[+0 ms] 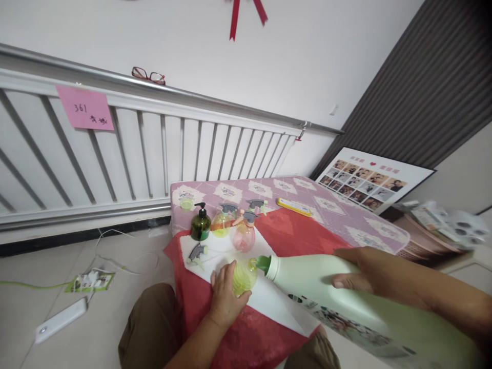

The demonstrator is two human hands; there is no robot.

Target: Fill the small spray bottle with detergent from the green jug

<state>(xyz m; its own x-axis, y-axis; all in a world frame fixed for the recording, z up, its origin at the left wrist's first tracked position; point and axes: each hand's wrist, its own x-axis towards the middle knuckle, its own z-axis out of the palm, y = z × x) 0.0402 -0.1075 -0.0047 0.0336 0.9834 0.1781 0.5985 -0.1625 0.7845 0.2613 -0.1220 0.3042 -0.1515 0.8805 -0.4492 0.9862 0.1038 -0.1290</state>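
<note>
My left hand (226, 297) is wrapped round a small yellow-green bottle (244, 277) standing on a white cloth (269, 302). In my right hand (357, 271) is a large pale green jug (319, 277), tilted on its side with its green spout at the small bottle's open neck. Whether liquid flows is too small to tell. Behind them are a dark green pump bottle (200, 223), a yellow spray bottle (221, 224) and a pink spray bottle (243, 237). One loose grey spray head (197, 253) lies left of the small bottle, another (257, 205) at the back.
A yellow box (293, 207) and a small green lid (186, 204) lie on the patterned tablecloth (330, 205). Behind runs a white radiator (215, 148). A photo board (369, 177) leans at the right. On the floor, left, are cables and a power strip (90, 282).
</note>
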